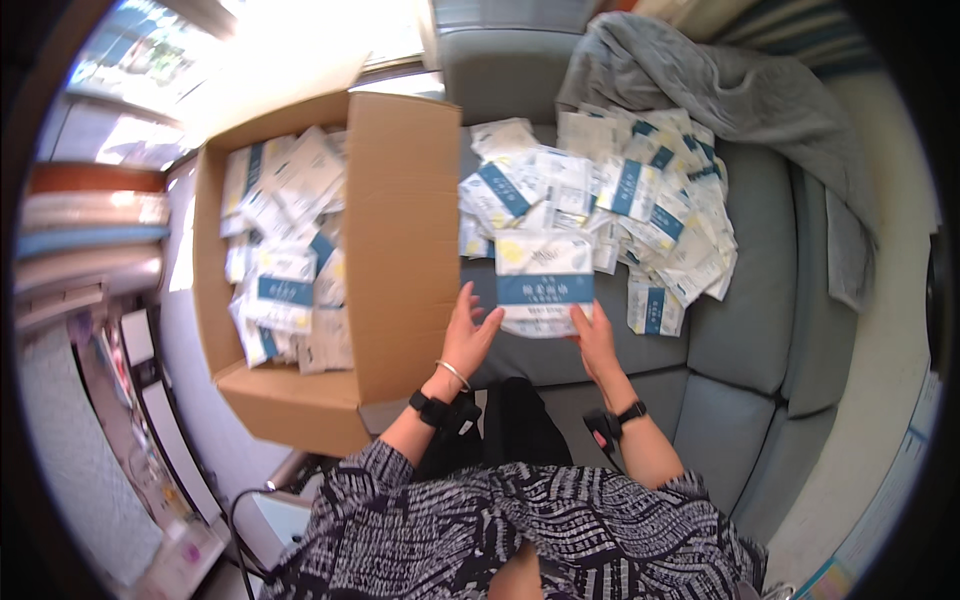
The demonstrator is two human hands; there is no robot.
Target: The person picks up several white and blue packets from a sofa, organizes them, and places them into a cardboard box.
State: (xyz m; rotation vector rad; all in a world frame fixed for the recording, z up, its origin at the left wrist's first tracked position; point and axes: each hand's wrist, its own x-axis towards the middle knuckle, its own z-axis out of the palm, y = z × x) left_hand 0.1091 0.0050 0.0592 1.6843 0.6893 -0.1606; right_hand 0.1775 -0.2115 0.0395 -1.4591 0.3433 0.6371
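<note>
A white plastic packet (545, 259) with a blue printed band is gripped at its lower right corner by my right hand (596, 337). My left hand (469, 330) hovers near the packet's lower left corner, fingers apart and holding nothing. Beyond the packet, many similar packets lie in a loose heap (660, 202) on the grey sofa seat (525, 360). To my left stands an open cardboard box (405, 247), partly filled with more of these packets (285, 289). One flap of the box is folded out toward the heap.
A grey blanket (675, 82) drapes over the sofa's back right corner. The sofa backrest (814, 300) runs along the right side. A bright window (172, 67) lies behind the box. At lower left, a black cable (236, 525) hangs beside a white surface (281, 517).
</note>
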